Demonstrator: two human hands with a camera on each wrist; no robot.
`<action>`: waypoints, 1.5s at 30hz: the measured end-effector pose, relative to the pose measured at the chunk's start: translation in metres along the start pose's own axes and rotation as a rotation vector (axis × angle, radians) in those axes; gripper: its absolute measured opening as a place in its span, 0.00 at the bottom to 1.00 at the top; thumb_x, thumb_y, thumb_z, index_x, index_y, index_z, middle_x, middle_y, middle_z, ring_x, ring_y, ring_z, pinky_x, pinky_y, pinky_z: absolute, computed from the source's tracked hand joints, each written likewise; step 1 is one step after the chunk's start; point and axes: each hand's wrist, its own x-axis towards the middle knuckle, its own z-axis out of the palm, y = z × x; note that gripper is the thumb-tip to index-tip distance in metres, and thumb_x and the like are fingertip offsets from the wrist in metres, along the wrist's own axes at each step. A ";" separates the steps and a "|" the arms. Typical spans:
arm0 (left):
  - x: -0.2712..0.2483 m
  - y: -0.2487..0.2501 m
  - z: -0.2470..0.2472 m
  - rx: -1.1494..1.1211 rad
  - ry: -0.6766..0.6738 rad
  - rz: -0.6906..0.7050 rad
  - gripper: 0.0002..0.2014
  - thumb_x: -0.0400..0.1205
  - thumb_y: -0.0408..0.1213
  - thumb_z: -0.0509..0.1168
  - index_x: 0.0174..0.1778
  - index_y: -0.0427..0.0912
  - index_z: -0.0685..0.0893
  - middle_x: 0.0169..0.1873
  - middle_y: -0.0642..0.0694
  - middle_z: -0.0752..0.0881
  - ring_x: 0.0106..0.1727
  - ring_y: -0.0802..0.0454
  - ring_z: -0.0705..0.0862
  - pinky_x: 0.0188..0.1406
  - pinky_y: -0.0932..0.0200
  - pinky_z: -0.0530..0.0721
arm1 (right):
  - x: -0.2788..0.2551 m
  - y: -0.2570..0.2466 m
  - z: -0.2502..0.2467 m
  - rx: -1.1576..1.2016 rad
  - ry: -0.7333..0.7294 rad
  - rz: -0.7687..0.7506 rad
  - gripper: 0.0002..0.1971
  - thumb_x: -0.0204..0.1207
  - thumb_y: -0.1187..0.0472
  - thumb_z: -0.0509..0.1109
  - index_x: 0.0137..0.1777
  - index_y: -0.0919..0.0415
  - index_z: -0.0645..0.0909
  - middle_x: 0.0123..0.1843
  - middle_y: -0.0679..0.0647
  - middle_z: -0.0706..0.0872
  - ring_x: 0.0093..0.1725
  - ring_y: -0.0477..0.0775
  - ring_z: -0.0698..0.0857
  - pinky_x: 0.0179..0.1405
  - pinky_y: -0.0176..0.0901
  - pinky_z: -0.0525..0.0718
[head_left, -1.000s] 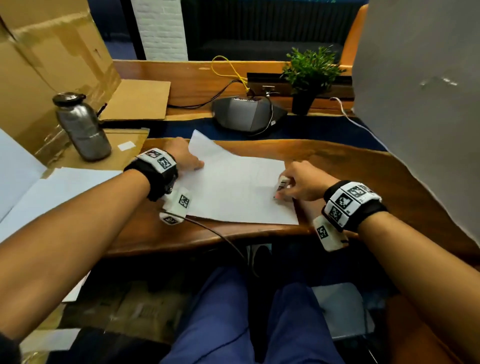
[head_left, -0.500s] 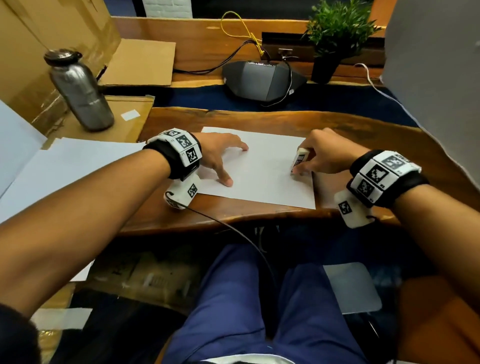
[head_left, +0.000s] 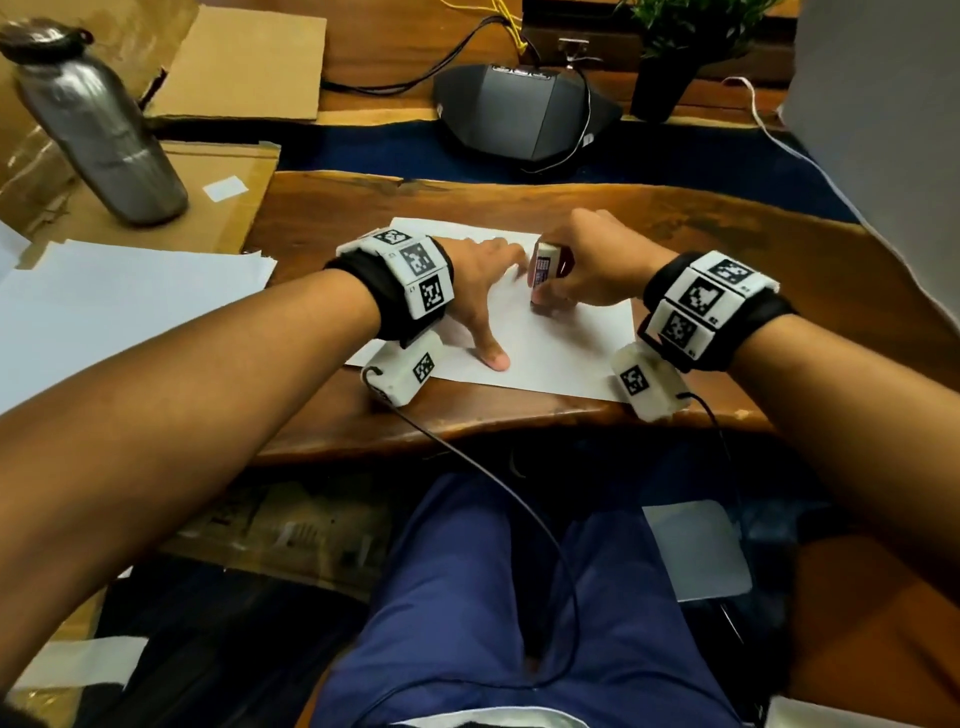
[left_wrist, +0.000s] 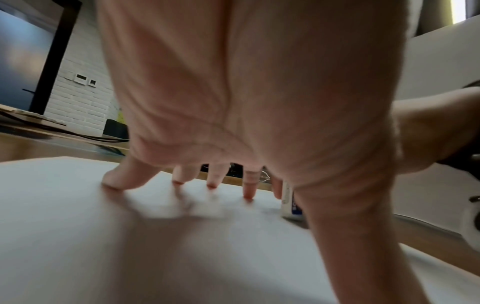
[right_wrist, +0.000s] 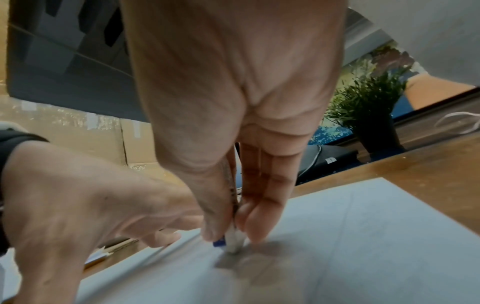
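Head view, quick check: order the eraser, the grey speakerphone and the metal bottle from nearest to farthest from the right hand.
1. The eraser: pinched in the right hand, its lower end on the paper.
2. The grey speakerphone: ahead, beyond the paper's far edge.
3. The metal bottle: far left, standing on cardboard.

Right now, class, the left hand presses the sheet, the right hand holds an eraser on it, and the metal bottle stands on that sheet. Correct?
No: the metal bottle stands on the cardboard left of the sheet, as the head view shows. The left hand does press the sheet, and the right hand holds the eraser on it.
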 end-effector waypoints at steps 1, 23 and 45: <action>0.000 -0.001 0.000 0.028 -0.021 0.002 0.65 0.53 0.67 0.81 0.83 0.58 0.53 0.84 0.47 0.56 0.81 0.37 0.63 0.77 0.35 0.67 | -0.001 0.001 0.000 0.019 0.028 0.005 0.14 0.69 0.53 0.83 0.50 0.59 0.90 0.47 0.54 0.92 0.49 0.55 0.87 0.49 0.50 0.88; 0.002 0.004 0.000 0.090 -0.137 -0.041 0.74 0.46 0.73 0.77 0.82 0.69 0.37 0.85 0.52 0.33 0.86 0.38 0.40 0.80 0.26 0.50 | -0.027 -0.008 0.010 0.165 -0.069 -0.133 0.08 0.65 0.56 0.86 0.42 0.56 0.92 0.36 0.49 0.92 0.36 0.46 0.90 0.34 0.32 0.86; 0.000 0.008 -0.001 0.119 -0.133 -0.056 0.72 0.46 0.73 0.75 0.82 0.69 0.37 0.85 0.53 0.34 0.86 0.38 0.41 0.80 0.28 0.50 | -0.023 -0.002 0.003 0.201 0.024 0.035 0.14 0.64 0.53 0.87 0.45 0.58 0.92 0.40 0.51 0.92 0.37 0.45 0.90 0.34 0.34 0.86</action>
